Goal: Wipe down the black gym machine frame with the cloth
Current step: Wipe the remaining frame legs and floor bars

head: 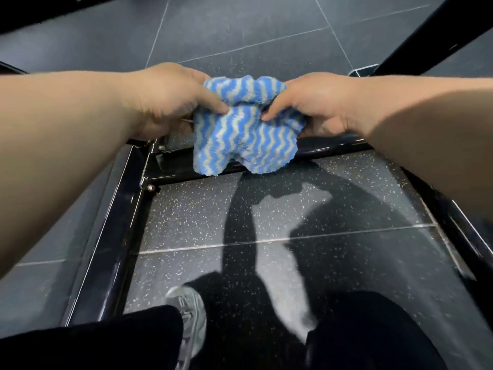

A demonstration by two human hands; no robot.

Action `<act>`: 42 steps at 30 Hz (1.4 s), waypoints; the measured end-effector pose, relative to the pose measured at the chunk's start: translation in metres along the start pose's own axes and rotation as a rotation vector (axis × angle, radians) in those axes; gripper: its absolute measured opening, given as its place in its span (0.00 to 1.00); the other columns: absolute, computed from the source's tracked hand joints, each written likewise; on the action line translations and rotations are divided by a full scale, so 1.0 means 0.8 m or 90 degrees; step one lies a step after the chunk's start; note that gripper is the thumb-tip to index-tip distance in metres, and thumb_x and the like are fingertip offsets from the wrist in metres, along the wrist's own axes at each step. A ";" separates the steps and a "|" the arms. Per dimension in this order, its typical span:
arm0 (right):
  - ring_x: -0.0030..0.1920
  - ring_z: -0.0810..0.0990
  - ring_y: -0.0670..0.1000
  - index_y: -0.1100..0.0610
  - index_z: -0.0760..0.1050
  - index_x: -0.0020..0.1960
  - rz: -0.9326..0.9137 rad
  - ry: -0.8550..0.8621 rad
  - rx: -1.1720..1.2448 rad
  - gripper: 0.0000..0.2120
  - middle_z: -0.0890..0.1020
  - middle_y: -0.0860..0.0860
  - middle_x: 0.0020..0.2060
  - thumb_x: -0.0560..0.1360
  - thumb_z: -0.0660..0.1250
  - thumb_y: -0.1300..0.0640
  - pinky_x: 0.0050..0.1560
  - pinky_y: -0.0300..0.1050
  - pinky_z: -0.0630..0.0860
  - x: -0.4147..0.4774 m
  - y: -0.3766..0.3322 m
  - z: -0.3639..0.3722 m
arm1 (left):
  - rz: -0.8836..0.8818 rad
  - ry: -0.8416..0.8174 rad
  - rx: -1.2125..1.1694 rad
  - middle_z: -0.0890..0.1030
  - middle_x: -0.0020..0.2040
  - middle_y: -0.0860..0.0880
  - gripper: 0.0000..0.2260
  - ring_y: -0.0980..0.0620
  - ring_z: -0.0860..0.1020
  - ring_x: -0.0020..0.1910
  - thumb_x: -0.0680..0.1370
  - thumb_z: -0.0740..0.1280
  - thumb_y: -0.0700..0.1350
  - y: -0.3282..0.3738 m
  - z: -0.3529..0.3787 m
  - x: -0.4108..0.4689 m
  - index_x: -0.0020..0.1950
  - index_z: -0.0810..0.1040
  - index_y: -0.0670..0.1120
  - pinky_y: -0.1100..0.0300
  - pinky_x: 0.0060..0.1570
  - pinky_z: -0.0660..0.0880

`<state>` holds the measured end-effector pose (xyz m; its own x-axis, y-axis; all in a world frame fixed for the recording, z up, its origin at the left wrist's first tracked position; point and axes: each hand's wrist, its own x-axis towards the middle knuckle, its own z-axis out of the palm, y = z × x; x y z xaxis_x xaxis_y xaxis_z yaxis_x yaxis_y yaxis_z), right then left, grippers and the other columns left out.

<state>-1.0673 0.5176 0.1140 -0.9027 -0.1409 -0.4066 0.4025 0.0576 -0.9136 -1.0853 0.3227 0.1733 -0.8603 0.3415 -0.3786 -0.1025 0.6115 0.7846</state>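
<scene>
One cloth [240,129], blue with pale wavy stripes, is bunched up and held over the cross bar of the black frame [333,145], somewhat nearer the frame's left corner than its right; its lower edge hangs across the bar, though whether it touches the metal cannot be told. Two bare hands hold it, one at each side; the left hand [170,100] grips the cloth's left edge with the thumb pressed onto the front and the fingers curled out of sight behind; the right hand [314,102] does the same at the right edge, thumb on the front and fingers tucked under the folds.

The frame shows one cross bar and two side rails; the left rail [114,236] meets the bar at a corner joint with two small silver bolts [150,186]; the right rail [453,217] runs down the right edge of the view; one more black bar [426,36] slants across the top right corner. Inside the frame lies dark speckled floor [200,222], crossed by pale seams. Near the bottom edge one grey shoe [189,316] stands between two black trouser legs [93,345].
</scene>
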 end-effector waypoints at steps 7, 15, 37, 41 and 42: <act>0.48 0.85 0.52 0.61 0.78 0.58 0.070 0.009 0.015 0.14 0.86 0.54 0.48 0.73 0.69 0.65 0.48 0.49 0.82 0.012 0.028 0.013 | 0.022 0.020 -0.108 0.82 0.50 0.49 0.18 0.52 0.81 0.45 0.77 0.66 0.37 -0.049 -0.001 0.038 0.60 0.72 0.58 0.57 0.47 0.79; 0.44 0.81 0.54 0.61 0.78 0.59 0.152 0.121 -0.249 0.41 0.83 0.55 0.55 0.48 0.82 0.47 0.28 0.46 0.73 0.059 0.061 0.085 | -0.036 -0.032 -0.146 0.83 0.55 0.41 0.19 0.44 0.80 0.57 0.62 0.78 0.42 -0.194 -0.027 0.055 0.52 0.82 0.43 0.44 0.63 0.73; 0.48 0.83 0.54 0.62 0.77 0.58 0.166 0.111 -0.109 0.13 0.82 0.56 0.53 0.74 0.68 0.61 0.49 0.52 0.81 0.066 0.150 0.049 | -0.119 0.055 -0.309 0.85 0.50 0.49 0.08 0.50 0.83 0.51 0.79 0.66 0.46 -0.194 0.105 0.068 0.56 0.79 0.46 0.52 0.49 0.79; 0.42 0.85 0.55 0.62 0.79 0.47 0.233 0.229 0.024 0.06 0.84 0.58 0.47 0.72 0.67 0.68 0.45 0.52 0.82 -0.005 0.184 0.024 | -0.211 -0.073 -0.365 0.86 0.44 0.48 0.10 0.50 0.84 0.43 0.81 0.59 0.48 -0.183 0.138 0.028 0.50 0.79 0.46 0.55 0.43 0.80; 0.44 0.85 0.56 0.63 0.79 0.49 0.260 0.243 0.015 0.08 0.83 0.58 0.49 0.71 0.68 0.67 0.47 0.54 0.82 -0.030 0.187 0.025 | -0.237 -0.091 -0.394 0.85 0.46 0.47 0.11 0.48 0.84 0.44 0.80 0.57 0.45 -0.181 0.145 0.007 0.51 0.78 0.45 0.54 0.45 0.80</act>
<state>-0.9824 0.5100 -0.0131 -0.6617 0.2567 -0.7044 0.7306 0.0098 -0.6827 -1.0179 0.3188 0.0009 -0.6446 0.3050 -0.7010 -0.6747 0.2043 0.7093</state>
